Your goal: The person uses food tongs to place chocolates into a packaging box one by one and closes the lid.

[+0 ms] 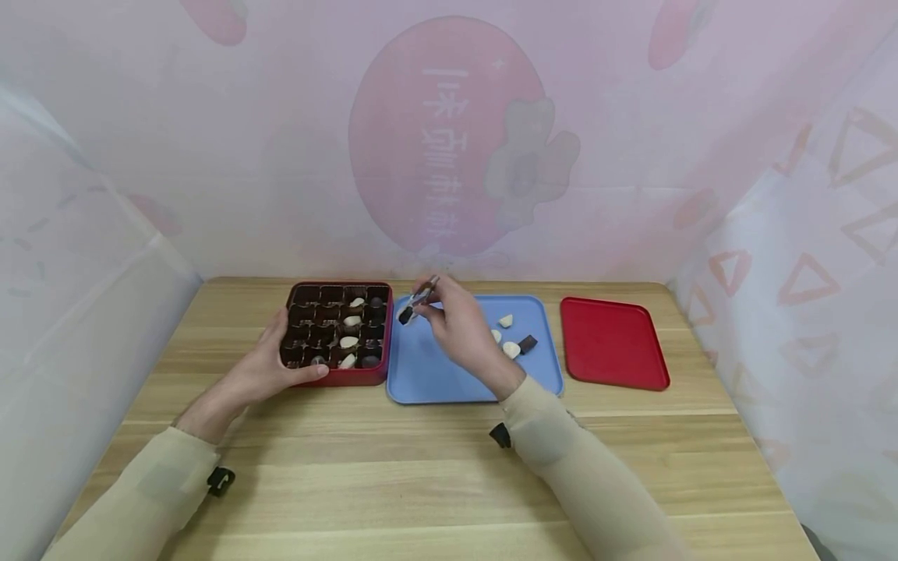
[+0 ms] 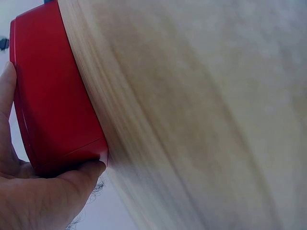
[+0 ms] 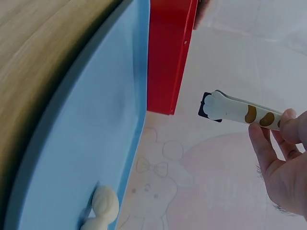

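Note:
My left hand (image 1: 261, 368) grips the left front corner of a red box (image 1: 358, 377), thumb along its front side, other fingers at its left side. Inside, a dark divided insert (image 1: 302, 315) holds white and dark chocolates in its right columns; several left cells look unfilled. My right hand (image 1: 464, 327) pinches small white tongs (image 3: 235, 109) with brown spots and a paw-shaped tip. A dark square chocolate (image 3: 205, 109) is between the tong tips. In the head view it is above the left part of a blue tray (image 1: 442, 382), near the box.
On the tray's right part lie several white chocolates (image 1: 511, 351) and a dark chocolate (image 1: 528, 344). To the right is a flat red lid (image 1: 613, 343) on the wooden table (image 1: 393, 467). A printed cloth (image 1: 281, 156) hangs behind and at both sides.

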Action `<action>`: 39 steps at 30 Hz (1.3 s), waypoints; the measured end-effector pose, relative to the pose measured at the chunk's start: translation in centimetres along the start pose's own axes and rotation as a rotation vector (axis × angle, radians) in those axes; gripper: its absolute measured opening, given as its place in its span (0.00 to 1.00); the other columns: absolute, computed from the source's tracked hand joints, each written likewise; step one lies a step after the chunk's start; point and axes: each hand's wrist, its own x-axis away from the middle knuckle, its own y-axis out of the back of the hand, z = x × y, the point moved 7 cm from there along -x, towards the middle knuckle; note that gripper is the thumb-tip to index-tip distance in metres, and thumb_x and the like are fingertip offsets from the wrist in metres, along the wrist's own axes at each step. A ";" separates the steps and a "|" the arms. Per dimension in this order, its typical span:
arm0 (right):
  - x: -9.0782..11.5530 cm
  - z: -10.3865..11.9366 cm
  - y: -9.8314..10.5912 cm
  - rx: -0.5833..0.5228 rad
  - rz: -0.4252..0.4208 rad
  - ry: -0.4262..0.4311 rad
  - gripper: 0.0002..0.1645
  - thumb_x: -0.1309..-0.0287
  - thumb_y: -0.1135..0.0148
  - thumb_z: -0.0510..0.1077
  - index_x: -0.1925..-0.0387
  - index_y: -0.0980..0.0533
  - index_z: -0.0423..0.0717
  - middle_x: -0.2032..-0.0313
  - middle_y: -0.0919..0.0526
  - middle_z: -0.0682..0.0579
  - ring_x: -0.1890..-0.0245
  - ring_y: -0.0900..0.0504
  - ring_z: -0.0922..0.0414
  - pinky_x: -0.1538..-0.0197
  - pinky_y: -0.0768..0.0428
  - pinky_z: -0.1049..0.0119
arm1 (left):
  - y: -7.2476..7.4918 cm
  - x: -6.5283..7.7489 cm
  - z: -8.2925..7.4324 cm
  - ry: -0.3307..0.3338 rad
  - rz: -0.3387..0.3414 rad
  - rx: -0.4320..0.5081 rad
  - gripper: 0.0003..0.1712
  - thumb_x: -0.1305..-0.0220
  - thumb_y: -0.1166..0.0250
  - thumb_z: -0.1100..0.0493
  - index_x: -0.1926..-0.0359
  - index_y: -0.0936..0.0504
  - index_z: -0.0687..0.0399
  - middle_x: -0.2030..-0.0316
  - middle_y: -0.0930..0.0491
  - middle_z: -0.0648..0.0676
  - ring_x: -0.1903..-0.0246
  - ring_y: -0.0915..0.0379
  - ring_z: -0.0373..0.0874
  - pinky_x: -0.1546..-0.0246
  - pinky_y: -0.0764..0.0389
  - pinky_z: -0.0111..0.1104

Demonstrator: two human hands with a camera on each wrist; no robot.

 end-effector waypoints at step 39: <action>-4.3 2.7 -11.3 -0.120 0.060 0.053 0.11 0.23 0.43 0.46 0.44 0.27 0.53 0.47 0.21 0.55 0.53 0.15 0.64 0.54 0.17 0.81 | 0.1 0.2 -0.3 -0.009 -0.003 0.010 0.84 0.44 0.23 0.30 0.19 0.85 0.43 0.17 0.85 0.58 0.18 0.79 0.76 0.23 0.62 0.76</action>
